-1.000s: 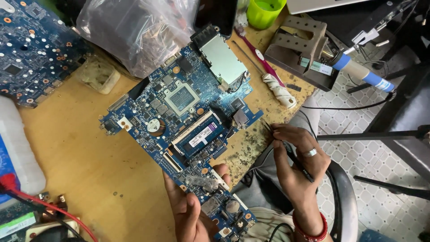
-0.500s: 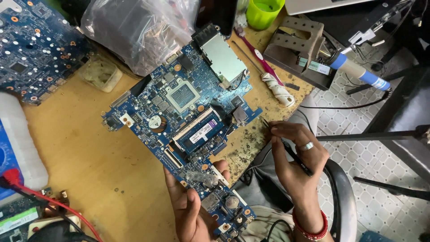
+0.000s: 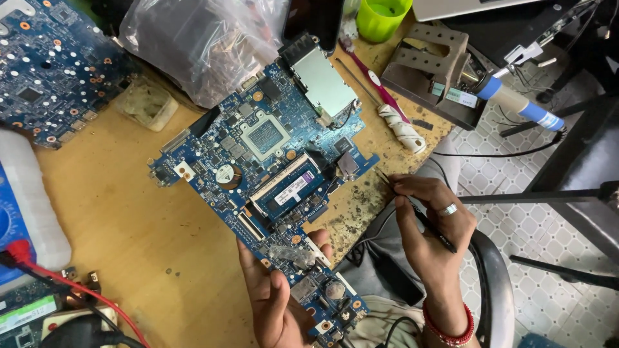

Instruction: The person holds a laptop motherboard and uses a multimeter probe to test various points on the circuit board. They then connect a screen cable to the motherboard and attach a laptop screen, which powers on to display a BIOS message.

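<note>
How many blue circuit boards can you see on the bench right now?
2. One large board lies mid-bench, its near end held by the left hand. A second board sits at the far left corner. Others may be hidden under the plastic bag.

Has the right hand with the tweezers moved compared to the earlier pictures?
No. The right hand keeps its tweezers at the table edge, right of the blue circuit board.

Left hand (image 3: 277, 303) cut off at bottom edge; second board (image 3: 51, 64) cropped top-left.
</note>
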